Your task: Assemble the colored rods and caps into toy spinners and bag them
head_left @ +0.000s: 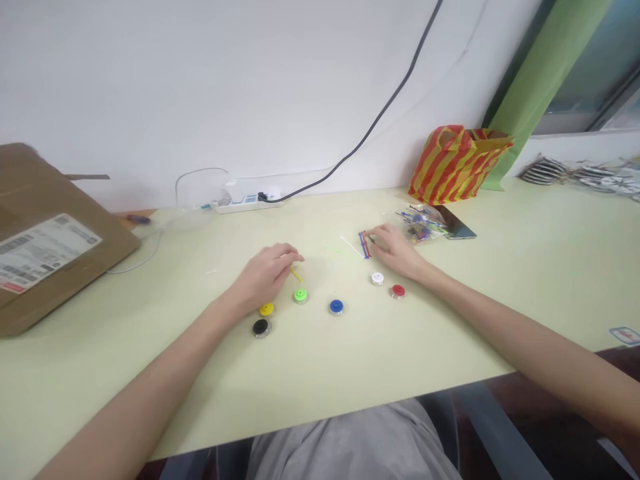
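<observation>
My left hand (pixel 267 272) hovers low over the table with its fingers loosely stretched forward. A thin yellow stick (pixel 297 275) shows just beneath its fingertips. My right hand (pixel 394 248) reaches forward, fingers extended, its fingertips at a blue stick (pixel 361 244) and a red stick (pixel 367 246) lying side by side. Something dark and small is partly hidden under those fingers. A white stick (pixel 352 247) slants beside them, and faint green sticks (pixel 339 252) lie farther left. Round spools stand nearer me: yellow (pixel 267 309), black (pixel 261 327), green (pixel 301 295), blue (pixel 337 306), white (pixel 377 279) and red (pixel 398 291).
Beyond my right hand are a clear bag of small coloured parts (pixel 423 225), a dark phone-like slab (pixel 456 223) and a striped bag (pixel 457 163). A cardboard parcel (pixel 55 247) occupies the left. A power strip (pixel 250 200) with a black cable (pixel 373 123) sits against the wall.
</observation>
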`<action>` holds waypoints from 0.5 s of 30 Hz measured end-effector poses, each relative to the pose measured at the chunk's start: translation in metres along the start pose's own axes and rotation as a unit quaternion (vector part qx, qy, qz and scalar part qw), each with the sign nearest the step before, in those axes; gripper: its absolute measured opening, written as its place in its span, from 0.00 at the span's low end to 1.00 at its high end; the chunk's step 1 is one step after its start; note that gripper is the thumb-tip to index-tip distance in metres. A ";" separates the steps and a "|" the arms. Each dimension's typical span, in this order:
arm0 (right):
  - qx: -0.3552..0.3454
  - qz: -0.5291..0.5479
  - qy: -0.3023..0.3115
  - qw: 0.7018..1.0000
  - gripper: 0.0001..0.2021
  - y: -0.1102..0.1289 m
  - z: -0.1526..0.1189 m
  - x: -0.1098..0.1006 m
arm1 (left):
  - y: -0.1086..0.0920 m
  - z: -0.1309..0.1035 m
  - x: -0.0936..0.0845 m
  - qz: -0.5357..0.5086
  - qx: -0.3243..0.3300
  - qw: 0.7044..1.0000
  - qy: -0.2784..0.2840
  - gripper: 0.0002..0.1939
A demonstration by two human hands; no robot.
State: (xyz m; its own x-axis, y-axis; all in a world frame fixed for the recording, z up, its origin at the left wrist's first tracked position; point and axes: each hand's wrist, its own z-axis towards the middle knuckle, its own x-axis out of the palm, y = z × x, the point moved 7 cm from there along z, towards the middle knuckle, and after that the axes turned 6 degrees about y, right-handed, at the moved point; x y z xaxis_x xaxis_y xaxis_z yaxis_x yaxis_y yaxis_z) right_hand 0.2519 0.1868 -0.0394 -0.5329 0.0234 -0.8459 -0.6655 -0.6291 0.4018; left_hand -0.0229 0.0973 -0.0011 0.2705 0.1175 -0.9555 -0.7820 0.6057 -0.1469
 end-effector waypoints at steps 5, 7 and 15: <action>0.046 0.000 -0.039 0.998 0.17 -0.006 -0.003 -0.009 | 0.007 -0.001 0.009 -0.078 -0.012 0.997 0.024 0.18; 0.042 0.006 -0.061 0.997 0.16 -0.001 -0.005 -0.016 | 0.013 -0.003 0.004 -0.061 -0.024 0.998 0.015 0.18; -0.050 0.007 -0.031 0.998 0.09 0.091 0.005 -0.020 | -0.001 -0.011 -0.040 -0.144 -0.120 0.974 0.126 0.16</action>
State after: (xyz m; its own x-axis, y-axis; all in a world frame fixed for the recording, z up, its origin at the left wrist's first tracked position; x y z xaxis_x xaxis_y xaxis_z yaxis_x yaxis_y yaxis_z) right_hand 0.1995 0.1330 0.0154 -0.5756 0.0606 -0.8155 -0.6041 -0.7036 0.3741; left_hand -0.0393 0.0835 0.0341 0.3754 -0.2458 -0.8937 -0.8107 0.3803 -0.4451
